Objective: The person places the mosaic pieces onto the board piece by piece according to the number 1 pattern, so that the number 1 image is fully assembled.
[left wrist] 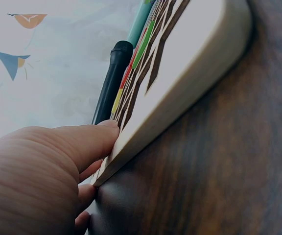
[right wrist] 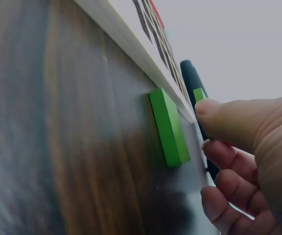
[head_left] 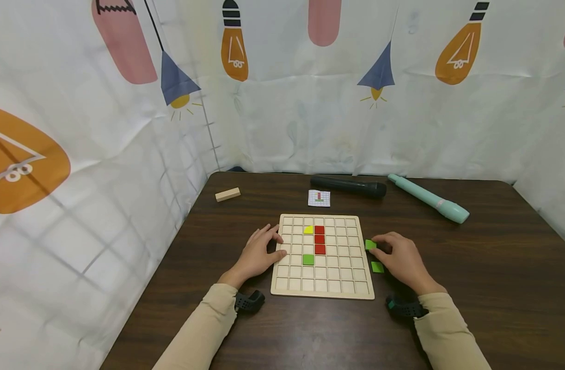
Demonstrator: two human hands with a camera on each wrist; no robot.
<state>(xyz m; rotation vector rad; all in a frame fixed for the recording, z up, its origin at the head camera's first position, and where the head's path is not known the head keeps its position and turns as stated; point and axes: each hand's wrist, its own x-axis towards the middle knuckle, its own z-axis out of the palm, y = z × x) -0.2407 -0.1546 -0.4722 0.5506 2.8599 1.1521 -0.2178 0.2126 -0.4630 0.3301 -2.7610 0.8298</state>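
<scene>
Dark table (head_left: 472,288): left hand (head_left: 257,255) steadies grid board (head_left: 322,290); right fingers (head_left: 378,239) pinch green tile (head_left: 370,244).

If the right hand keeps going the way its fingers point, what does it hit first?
The right hand points left; its fingertips are already at a green tile. Just beyond lies the right edge of the wooden grid board, probably next.

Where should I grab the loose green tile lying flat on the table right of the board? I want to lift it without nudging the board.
Pinch the green tile by its two side edges, coming from above and from the right, away from the board. It lies flat, thin and square, so only its edges offer purchase, and the right hand is already beside it, its fingers holding another green tile.
</scene>
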